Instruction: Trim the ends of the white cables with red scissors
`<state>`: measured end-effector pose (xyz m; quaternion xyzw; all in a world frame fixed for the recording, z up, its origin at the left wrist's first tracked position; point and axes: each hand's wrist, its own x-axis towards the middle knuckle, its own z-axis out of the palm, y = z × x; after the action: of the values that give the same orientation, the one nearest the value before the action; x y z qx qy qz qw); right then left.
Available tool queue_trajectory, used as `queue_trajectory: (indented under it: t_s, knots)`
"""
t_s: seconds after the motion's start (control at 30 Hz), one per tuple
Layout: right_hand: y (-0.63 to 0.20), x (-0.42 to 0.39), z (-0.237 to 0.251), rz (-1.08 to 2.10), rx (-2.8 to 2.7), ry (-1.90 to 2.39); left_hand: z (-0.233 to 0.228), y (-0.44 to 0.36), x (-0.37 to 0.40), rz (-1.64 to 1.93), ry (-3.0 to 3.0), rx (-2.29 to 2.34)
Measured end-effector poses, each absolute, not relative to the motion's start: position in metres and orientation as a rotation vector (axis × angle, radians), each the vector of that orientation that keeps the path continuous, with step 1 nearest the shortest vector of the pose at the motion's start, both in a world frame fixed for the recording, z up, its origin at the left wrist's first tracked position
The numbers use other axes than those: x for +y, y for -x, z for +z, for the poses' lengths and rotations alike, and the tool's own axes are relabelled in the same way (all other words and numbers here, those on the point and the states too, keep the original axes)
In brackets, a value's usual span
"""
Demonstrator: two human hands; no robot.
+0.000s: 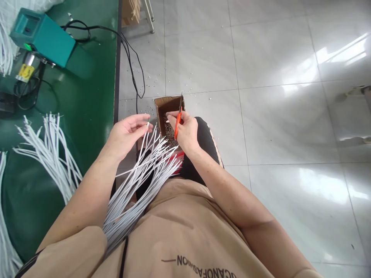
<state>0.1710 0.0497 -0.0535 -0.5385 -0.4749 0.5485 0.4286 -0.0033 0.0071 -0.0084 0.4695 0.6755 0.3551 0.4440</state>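
My left hand [131, 132] pinches the tip of one white cable [147, 129] between thumb and fingers; a bit of green shows at its end. A loose bundle of white cables [136, 193] lies across my lap, ends fanned out below both hands. Tucked in my right hand [187, 131] are orange-handled scissors [177, 124], dark blades pointing away from me. Its thumb and index fingertips come close together, with a tiny pale piece by them that I cannot make out. Beneath that hand stands an open cardboard box [162, 106] with small scraps inside.
On the green table [95, 88] to my left sit a teal machine [43, 36] with black cords and more white cable bundles [53, 150]. A black cord [135, 73] hangs over the table edge. Small scraps dot the tiled floor [203, 58]. Something red [176, 157] shows behind the cables.
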Motion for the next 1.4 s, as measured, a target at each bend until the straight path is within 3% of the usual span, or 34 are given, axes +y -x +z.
queue_trajectory:
  t_s: [0.2, 0.43, 0.6, 0.7, 0.77, 0.8, 1.03, 1.23, 1.4]
  knots:
    - [-0.178, 0.040, -0.036, 1.255, -1.220, 1.323, 0.022, 0.007, 0.008, 1.106, -1.479, 1.708]
    - [-0.136, -0.010, -0.039, 0.935, -2.176, 0.917, 0.090, 0.040, 0.001, 1.318, -1.766, 1.682]
    - [-0.112, -0.046, -0.047, 0.804, -2.535, 0.595, 0.114, 0.105, -0.037, 1.273, -1.681, 2.137]
    - [-0.108, -0.054, -0.051, 0.770, -2.663, 0.550, 0.107, 0.148, -0.074, 0.730, -1.435, 2.662]
    - [-0.110, -0.055, -0.054, 0.741, -2.696, 0.509, 0.094, 0.168, -0.099, 0.270, -1.121, 2.802]
    - [-0.111, -0.054, -0.056, 0.728, -2.706, 0.473, 0.086, 0.174, -0.109, 0.203, -1.047, 2.804]
    - [-0.138, -0.046, -0.056, 0.681, -2.880, 0.095, 0.030, 0.156, -0.133, 0.126, -0.972, 2.671]
    - [-0.137, -0.046, -0.045, 0.542, -2.964, 0.339, 0.007, 0.105, -0.104, 0.194, -1.139, 2.609]
    - [-0.122, -0.063, -0.046, 0.667, -2.864, 0.351, 0.002, 0.077, -0.088, 0.242, -1.237, 2.595]
